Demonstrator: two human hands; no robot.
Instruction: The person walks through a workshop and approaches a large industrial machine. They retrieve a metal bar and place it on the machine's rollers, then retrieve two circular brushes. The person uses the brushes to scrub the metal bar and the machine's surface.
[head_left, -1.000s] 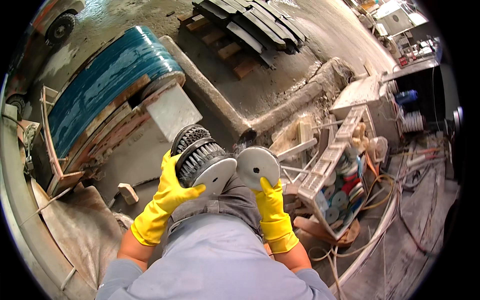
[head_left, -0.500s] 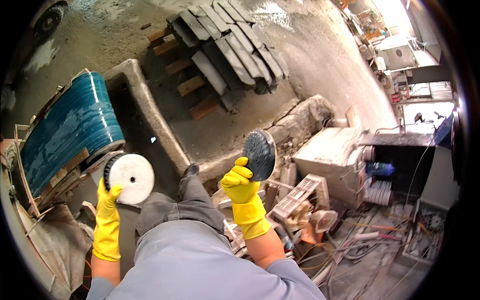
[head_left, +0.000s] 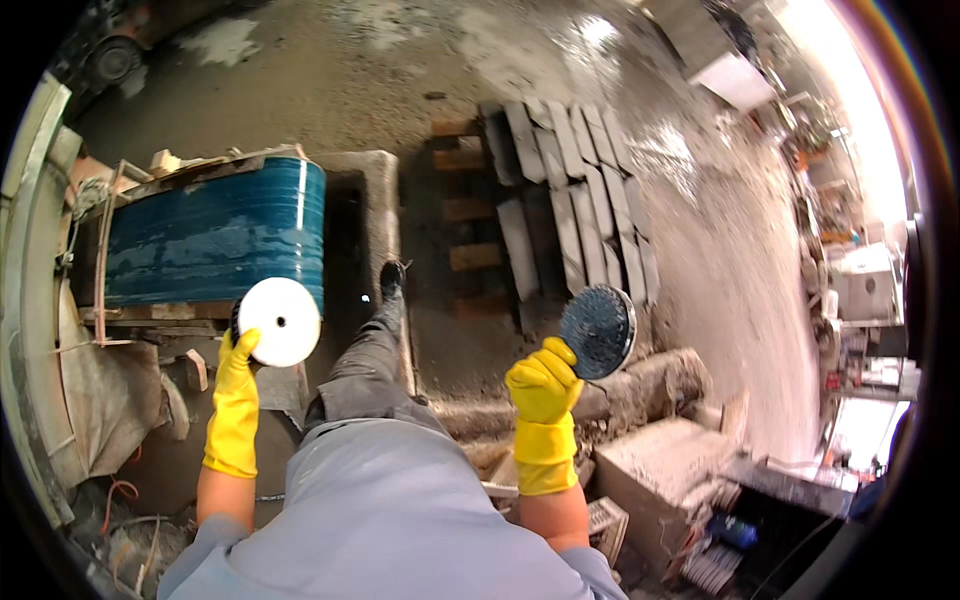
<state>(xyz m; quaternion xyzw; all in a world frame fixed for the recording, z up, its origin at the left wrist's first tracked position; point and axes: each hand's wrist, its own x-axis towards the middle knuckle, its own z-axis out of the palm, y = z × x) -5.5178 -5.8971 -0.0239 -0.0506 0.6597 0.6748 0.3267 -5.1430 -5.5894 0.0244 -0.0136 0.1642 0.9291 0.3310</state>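
Discs are sitting one in each glove, your left hand [head_left: 237, 400] gripping the white disc [head_left: 279, 321] at centre left and your right hand [head_left: 543, 395] pinching the dark abrasive disc [head_left: 598, 331] right of centre, so keep holding both by their rims.

head: worn fisheye, one view | looks steeply down past the person's own body to the wet floor [head_left: 300, 60] | hands close, floor farther
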